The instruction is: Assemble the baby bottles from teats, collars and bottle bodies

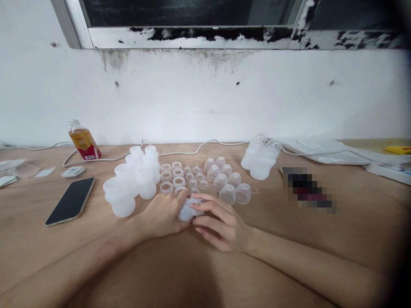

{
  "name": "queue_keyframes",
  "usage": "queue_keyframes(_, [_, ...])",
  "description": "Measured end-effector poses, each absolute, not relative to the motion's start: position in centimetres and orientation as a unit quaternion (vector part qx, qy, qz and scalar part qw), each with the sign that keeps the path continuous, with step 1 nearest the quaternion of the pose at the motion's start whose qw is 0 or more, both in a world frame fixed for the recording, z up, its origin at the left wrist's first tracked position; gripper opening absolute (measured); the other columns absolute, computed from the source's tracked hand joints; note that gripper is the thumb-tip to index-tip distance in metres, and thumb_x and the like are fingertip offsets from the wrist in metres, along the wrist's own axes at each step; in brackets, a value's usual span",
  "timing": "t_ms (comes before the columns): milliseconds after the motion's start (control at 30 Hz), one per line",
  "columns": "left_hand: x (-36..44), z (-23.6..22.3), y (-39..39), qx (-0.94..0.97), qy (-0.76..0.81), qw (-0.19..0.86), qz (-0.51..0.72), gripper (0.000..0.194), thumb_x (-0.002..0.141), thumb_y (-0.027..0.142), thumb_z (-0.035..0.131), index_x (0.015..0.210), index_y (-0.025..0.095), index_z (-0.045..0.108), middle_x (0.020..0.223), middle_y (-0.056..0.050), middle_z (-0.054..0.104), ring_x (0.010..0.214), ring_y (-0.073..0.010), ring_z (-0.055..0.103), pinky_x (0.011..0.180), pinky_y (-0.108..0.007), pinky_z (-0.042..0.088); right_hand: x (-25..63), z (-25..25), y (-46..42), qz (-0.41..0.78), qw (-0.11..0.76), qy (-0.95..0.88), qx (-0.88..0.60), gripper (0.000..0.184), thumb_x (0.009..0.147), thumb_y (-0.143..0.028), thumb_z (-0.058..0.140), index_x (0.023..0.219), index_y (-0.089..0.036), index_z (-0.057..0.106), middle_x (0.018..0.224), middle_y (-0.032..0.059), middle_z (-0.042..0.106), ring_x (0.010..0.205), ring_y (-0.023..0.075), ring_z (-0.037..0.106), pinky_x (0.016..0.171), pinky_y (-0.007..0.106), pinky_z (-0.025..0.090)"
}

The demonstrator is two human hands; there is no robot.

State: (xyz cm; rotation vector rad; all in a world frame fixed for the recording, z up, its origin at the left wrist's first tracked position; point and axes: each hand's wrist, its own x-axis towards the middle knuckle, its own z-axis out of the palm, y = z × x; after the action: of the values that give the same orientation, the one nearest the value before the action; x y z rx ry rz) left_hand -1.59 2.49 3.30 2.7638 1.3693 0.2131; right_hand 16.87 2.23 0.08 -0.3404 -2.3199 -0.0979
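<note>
A small milky-white baby bottle (185, 212) lies tilted between my two hands, low over the table. My left hand (165, 214) is wrapped around its body. The fingers of my right hand (221, 222) close on its top end, where a collar ring seems to sit, partly covered by the fingertips. Just beyond the hands are rows of white collar rings (166, 175), clear nipples (199, 176) and clear dome caps (227, 194). Several open white bottle bodies (123, 205) stand grouped to the left. Capped bottles (260, 167) are bunched at the back right.
A dark phone (70, 201) lies at the left, near a small white device (73, 171) and a drink bottle (84, 141). A white cable (192, 152) runs along the wall. Plastic bags (321, 152) and a blurred-out object (308, 190) lie at the right.
</note>
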Motion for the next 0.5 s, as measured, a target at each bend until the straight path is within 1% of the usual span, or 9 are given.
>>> queue_keyframes(100, [-1.58,3.36,2.49,0.895,0.442,0.010,0.061,0.031,0.074,0.039,0.043,0.095,0.017,0.039,0.079,-0.005,0.061,0.068,-0.0235,0.060,0.051,-0.028,0.041,16.83,-0.04,2.32,-0.026,0.394,-0.909,-0.133,0.016,0.074,-0.008,0.049,0.088,-0.016,0.053,0.094,0.0074,0.054,0.109,0.0220,0.043,0.083,0.039,0.044])
queue_keyframes(200, [-1.64,3.38,2.48,0.898,0.435,0.018,0.064,0.031,0.075,0.041,0.043,0.094,0.017,0.039,0.078,-0.005,0.060,0.067,-0.0229,0.060,0.051,-0.028,0.041,16.71,-0.01,2.31,-0.017,0.399,-0.907,-0.132,0.019,0.075,-0.005,0.047,0.088,-0.017,0.053,0.091,0.0065,0.053,0.105,0.0198,0.044,0.083,0.037,0.044])
queue_keyframes(333, [-1.77,3.30,2.47,0.899,0.428,0.043,0.084,0.036,0.074,0.042,0.043,0.099,0.017,0.038,0.082,-0.006,0.060,0.071,-0.0229,0.060,0.054,-0.029,0.042,16.64,-0.05,2.30,0.010,0.430,-0.891,-0.142,0.017,0.078,-0.009,0.045,0.087,-0.020,0.054,0.090,0.0049,0.050,0.097,0.0160,0.047,0.080,0.034,0.045])
queue_keyframes(433, [-1.82,3.20,2.53,0.896,0.430,0.050,0.093,0.035,0.073,0.037,0.045,0.102,0.018,0.037,0.085,-0.006,0.060,0.075,-0.0233,0.060,0.058,-0.029,0.042,16.78,-0.27,2.38,0.000,0.438,-0.883,-0.166,0.022,0.077,-0.008,0.046,0.092,-0.022,0.053,0.096,0.0054,0.046,0.100,0.0168,0.046,0.083,0.035,0.044])
queue_keyframes(500, [-1.83,3.16,2.59,0.892,0.439,0.053,0.095,0.033,0.073,0.036,0.045,0.100,0.018,0.038,0.086,-0.005,0.060,0.075,-0.0227,0.059,0.058,-0.029,0.042,16.81,-0.29,2.41,0.007,0.437,-0.876,-0.201,0.028,0.076,-0.009,0.047,0.101,-0.022,0.050,0.106,0.0081,0.042,0.105,0.0191,0.043,0.084,0.037,0.043])
